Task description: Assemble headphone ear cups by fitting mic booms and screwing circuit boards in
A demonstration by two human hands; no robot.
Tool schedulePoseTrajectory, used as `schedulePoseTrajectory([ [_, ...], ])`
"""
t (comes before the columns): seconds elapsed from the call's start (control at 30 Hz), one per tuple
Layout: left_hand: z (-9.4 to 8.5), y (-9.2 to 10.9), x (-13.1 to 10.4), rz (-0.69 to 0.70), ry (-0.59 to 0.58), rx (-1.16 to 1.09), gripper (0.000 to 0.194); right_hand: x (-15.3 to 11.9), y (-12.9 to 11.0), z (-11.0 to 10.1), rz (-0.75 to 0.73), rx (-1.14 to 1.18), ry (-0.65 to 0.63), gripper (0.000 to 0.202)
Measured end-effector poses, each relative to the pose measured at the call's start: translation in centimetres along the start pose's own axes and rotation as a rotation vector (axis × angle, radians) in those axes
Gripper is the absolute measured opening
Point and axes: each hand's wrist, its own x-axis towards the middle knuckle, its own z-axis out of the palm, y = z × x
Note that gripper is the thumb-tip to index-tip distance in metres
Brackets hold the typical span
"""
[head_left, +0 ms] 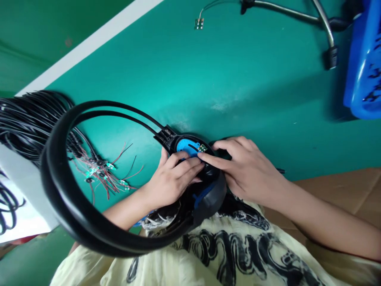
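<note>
A black headset (55, 167) lies near my lap with its headband toward the left. One ear cup shows a blue inner plate (185, 144), and a small green circuit board (203, 148) sits at that plate's right edge. My left hand (172, 174) reaches through the headband and grips the ear cup, fingers resting on the blue plate. From the right, my right hand (244, 167) holds the cup's rim, its index fingertip pressing just below the little board. The second ear cup (210, 198) is nearer to me, partly hidden under the hands.
Coiled black cables (32, 119) lie at left, their ends carrying red wires and small boards (98, 171). A blue basket (363, 79) stands at the right edge. Metal gooseneck arms (326, 24) and another small board (199, 24) lie at the back. Brown cardboard (342, 190) is at lower right.
</note>
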Motion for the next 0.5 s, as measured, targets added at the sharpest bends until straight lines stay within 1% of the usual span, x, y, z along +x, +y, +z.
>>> schedulePoseTrajectory([
  [0.13, 0.3, 0.1, -0.1, -0.011, 0.033, 0.012, 0.041, 0.2, 0.1, 0.1, -0.02, -0.039, -0.003, 0.039],
  [0.3, 0.4, 0.5, -0.2, -0.046, 0.039, 0.082, 0.048, -0.1, -0.1, 0.3, -0.031, -0.046, 0.036, 0.04],
  [0.37, 0.4, 0.6, -0.2, -0.066, 0.028, 0.1, 0.05, -0.2, -0.1, 0.4, -0.037, 0.019, 0.063, 0.043],
  [0.5, 0.5, 0.8, -0.3, -0.116, 0.026, 0.128, 0.058, -0.9, -0.1, 0.1, -0.015, 0.185, 0.117, 0.055],
])
